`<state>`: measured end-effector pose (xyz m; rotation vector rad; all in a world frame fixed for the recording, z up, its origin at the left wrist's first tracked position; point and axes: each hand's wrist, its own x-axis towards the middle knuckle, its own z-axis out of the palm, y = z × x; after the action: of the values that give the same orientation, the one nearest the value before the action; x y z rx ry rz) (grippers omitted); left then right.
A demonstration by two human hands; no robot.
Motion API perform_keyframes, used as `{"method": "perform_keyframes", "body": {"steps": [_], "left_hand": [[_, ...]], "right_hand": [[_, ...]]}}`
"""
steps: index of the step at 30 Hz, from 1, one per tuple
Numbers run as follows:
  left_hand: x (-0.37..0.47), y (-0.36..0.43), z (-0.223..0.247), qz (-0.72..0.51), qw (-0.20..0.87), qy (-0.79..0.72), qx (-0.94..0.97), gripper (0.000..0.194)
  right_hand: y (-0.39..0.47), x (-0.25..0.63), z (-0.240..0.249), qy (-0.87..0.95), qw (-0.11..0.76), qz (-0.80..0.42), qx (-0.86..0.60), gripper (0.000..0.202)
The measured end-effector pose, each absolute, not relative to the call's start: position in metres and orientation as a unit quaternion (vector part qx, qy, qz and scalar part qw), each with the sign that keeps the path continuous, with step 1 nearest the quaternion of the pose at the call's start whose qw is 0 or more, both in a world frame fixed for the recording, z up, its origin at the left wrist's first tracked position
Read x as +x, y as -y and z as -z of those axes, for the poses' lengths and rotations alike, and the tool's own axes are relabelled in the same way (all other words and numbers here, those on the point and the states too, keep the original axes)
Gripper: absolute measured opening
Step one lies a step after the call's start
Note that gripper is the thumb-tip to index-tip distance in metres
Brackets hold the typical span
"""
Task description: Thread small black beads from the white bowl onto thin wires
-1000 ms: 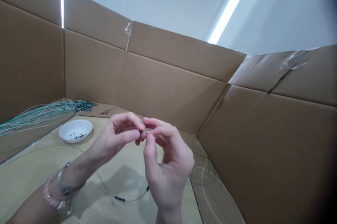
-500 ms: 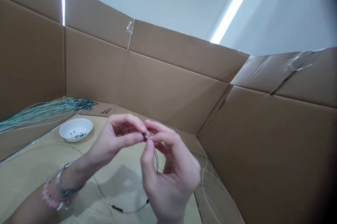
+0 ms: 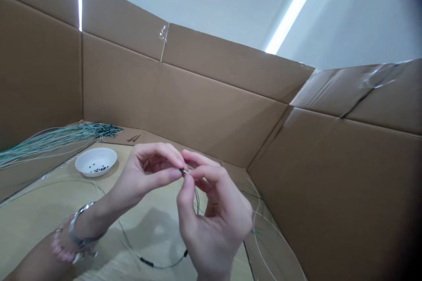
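Threading seems to be happening mid-frame: left hand (image 3: 145, 180) is pinching a tiny black bead (image 3: 182, 170), right hand (image 3: 216, 213) a thin pale wire (image 3: 186, 173); pushing on seems to be needing care.

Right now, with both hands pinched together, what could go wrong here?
The dark bead is tiny and mostly hidden by the left hand, so it could slip and be hard to find.

The right hand seems to pinch the cord, which hangs in a loose loop; a snag might shift the black beads along it.

The shallow bowl sits beyond the left wrist; a careless sweep could scatter its small dark pieces.
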<state>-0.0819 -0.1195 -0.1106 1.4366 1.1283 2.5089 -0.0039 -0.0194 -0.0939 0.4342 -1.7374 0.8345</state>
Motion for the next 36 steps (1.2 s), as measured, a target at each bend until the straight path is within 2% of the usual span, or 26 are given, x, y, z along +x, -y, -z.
{"method": "perform_keyframes", "body": {"steps": [4,12,21,36], "left_hand": [[-0.08,0.119,0.109,-0.798,-0.014,-0.38,0.467,0.024],[-0.076,0.128,0.105,-0.712,-0.176,-0.477,0.484,0.027],[-0.083,0.138,0.105,-0.702,-0.201,-0.502,0.463,0.025],[-0.08,0.14,0.105,-0.665,-0.252,-0.52,0.473,0.03]], "right_hand": [[0.019,-0.003,0.094,0.738,0.55,-0.347,0.177,0.017],[0.017,-0.001,0.093,0.746,0.559,-0.294,0.21,0.017],[0.018,-0.001,0.093,0.737,0.532,-0.364,0.205,0.019],[0.015,-0.002,0.092,0.744,0.552,-0.309,0.215,0.022]]}}
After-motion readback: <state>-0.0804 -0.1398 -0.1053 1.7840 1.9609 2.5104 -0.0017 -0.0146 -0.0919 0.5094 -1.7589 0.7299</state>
